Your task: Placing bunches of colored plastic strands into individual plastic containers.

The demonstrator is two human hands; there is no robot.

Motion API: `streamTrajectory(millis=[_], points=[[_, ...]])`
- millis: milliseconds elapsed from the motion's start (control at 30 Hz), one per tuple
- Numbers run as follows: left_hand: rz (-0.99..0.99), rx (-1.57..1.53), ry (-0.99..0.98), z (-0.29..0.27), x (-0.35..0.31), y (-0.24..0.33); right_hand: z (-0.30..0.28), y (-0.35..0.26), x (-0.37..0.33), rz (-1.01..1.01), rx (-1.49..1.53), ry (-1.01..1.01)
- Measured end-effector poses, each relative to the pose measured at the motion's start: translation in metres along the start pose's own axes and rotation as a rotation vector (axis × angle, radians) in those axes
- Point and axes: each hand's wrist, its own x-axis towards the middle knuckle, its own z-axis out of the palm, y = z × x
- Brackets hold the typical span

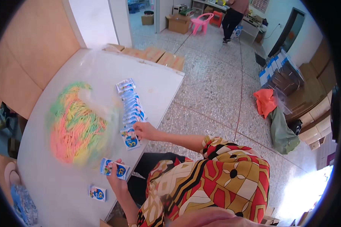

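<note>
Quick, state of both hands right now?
Left hand: closed, holding a blue-and-white packet.
Right hand: at the near end of the packet row; grip cannot be told.

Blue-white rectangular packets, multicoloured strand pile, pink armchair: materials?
Blue-white rectangular packets: probably smooth plastic film, given their thin, flat pouch shape. Multicoloured strand pile: yarn or soft rubber, fairly matte; limp strands leave it open. Pink armchair: likely smooth moulded plastic, given its uniform colour.

far person [234,19]: head cut off | plastic bag [96,103]: blurred | held packet [122,172]: partly covered
</note>
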Motion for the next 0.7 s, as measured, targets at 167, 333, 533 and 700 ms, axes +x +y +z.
streamTrajectory(millis=[167,333,533,700], points=[[0.158,0.161,0.064,0.011,0.003,0.000,0.002,-0.050,0.003,-0.229,-0.459,0.174],[0.238,0.267,0.044,0.029,-0.003,-0.003,0.019,-0.131,-0.006,-0.221,-0.106,-0.347],[0.380,0.399,0.120,0.043,-0.024,0.006,0.039,-0.133,0.003,-0.378,-0.211,-0.501],[0.319,0.247,0.045,0.035,-0.023,0.011,0.043,-0.131,0.020,-0.535,-0.210,-0.558]])
